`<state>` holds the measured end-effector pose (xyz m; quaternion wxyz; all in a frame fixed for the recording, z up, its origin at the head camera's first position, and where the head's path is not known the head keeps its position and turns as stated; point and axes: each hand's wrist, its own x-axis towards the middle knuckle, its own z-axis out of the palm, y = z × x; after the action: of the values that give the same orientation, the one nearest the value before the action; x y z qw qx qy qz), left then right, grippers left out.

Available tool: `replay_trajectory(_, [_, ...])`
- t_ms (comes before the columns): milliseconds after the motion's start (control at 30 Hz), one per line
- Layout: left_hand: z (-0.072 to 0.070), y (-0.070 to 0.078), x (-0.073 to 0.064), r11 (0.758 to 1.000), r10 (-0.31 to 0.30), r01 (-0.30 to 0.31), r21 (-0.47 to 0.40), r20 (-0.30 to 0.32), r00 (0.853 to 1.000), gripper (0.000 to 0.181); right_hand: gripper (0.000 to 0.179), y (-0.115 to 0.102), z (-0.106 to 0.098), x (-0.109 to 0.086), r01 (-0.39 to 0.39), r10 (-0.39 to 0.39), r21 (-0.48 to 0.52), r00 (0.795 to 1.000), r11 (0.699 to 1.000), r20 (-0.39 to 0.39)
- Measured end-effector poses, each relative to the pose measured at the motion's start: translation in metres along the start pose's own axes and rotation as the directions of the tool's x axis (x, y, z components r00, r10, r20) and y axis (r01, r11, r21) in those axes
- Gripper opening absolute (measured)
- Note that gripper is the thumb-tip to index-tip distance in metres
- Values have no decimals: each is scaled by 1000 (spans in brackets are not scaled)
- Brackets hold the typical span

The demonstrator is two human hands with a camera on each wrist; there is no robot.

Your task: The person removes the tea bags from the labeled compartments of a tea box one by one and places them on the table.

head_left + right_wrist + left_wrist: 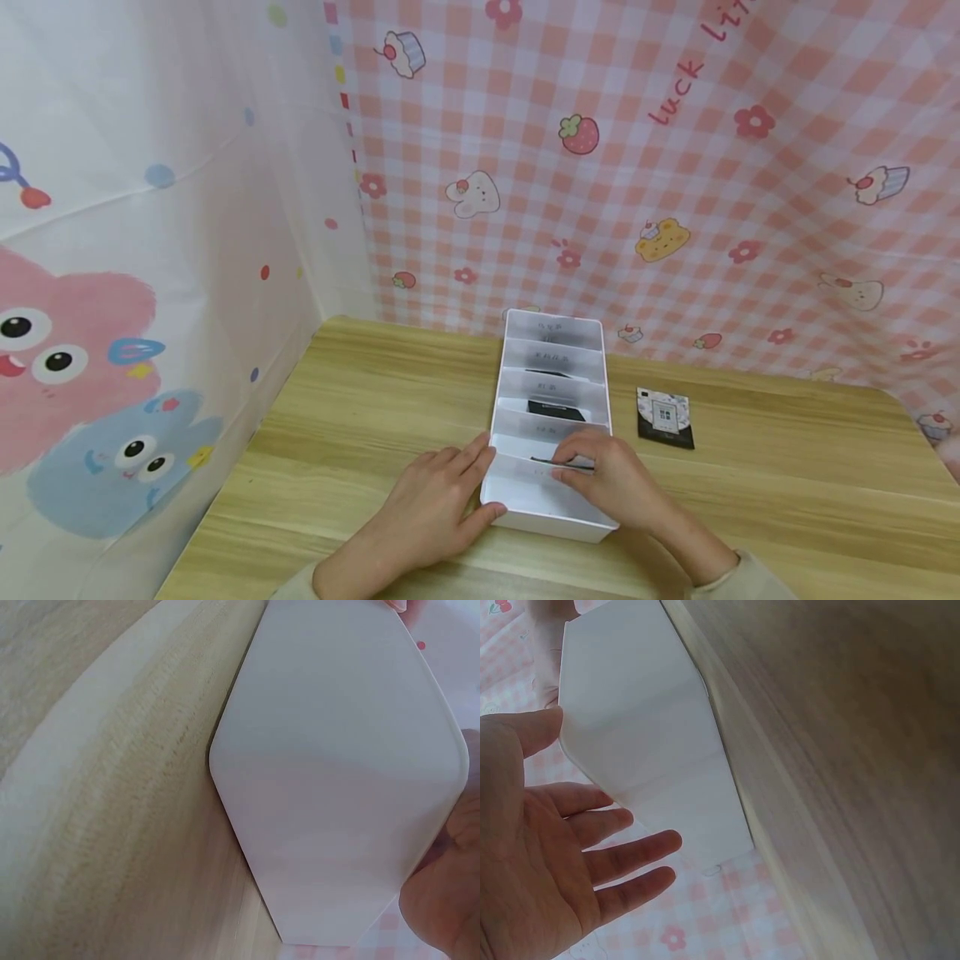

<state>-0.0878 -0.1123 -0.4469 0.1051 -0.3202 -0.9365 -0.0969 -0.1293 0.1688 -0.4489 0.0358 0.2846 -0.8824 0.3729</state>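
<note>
The box (555,528) stood on the tabletop (360,433), its length running away from the person, with dividers crossing it into a row of compartments. The right hand (615,477) pinched a thin, dark slip (542,460) between thumb and fingers, leaving hardly any gap, just by the divider nearest the person; which side of it the slip was on could not be told, since the hand covered part of both. The left hand (442,498) had its fingers loosely extended, gripping nothing, its thumb touching the near left corner of the box and its fingertips at the left wall.

A black packet (555,410) lay in the middle compartment, and a dark edge (547,373) showed in the one beyond. To the right of the box, apart from it, a patterned packet (665,418) lay flat. A checked cloth (675,192) hung behind the tabletop, a white cloth (225,250) to its left. In both wrist views, the box's outer wall blocked sight of the slip
</note>
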Motion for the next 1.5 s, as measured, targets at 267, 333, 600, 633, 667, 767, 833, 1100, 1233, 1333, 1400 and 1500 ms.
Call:
replay_trajectory(267, [-1, 1, 0, 1000, -2, 2, 0, 22, 1000, 68, 17, -2, -5, -1, 16, -18, 83, 1000, 996, 22])
replay_trajectory(333, [-1, 1, 0, 1000, -6, 6, -1, 26, 1000, 68, 16, -3, -7, 0, 12, -15, 106, 999, 994, 30])
replay_trajectory(600, [-2, 0, 0, 1000, -9, 9, -4, 33, 999, 67, 23, -9, -23, 3, 73, -69, 82, 996, 994, -50])
replay_trajectory(633, [-2, 0, 0, 1000, -9, 9, -5, 33, 999, 67, 24, -10, -26, 3, 85, -81, 73, 995, 994, -67])
replay_trajectory(667, [-2, 0, 0, 1000, -9, 9, -5, 34, 999, 67, 24, -12, -29, 4, 96, -91, 61, 992, 993, -85])
replay_trajectory(767, [-2, 0, 0, 1000, -10, 10, -9, 34, 999, 67, 22, -16, -39, 5, 98, -93, 36, 988, 995, -124])
replay_trajectory(833, [-2, 0, 0, 1000, -9, 9, -10, 32, 999, 67, 21, -18, -45, 6, 81, -76, 25, 986, 996, -150])
replay_trajectory(1100, [-3, 0, 0, 1000, -6, 6, -9, 29, 1000, 67, 18, -21, -63, 10, 53, -48, 16, 972, 998, -229])
replay_trajectory(1233, [-3, 0, 0, 1000, -9, 9, -15, 35, 999, 67, 16, -20, -72, 10, 34, -26, 29, 974, 999, -224])
replay_trajectory(1333, [-2, 0, 0, 1000, -8, 9, -16, 35, 999, 67, 16, -18, -80, 8, 32, -24, 28, 974, 999, -227])
replay_trajectory(1400, [-2, 0, 0, 1000, -6, 6, -15, 36, 999, 67, 17, -17, -85, 7, 29, -23, 18, 971, 999, -239])
replay_trajectory(1500, [-2, 0, 0, 1000, -4, 4, -12, 35, 999, 67, 20, -15, -93, 5, 32, -32, -1, 965, 999, -261])
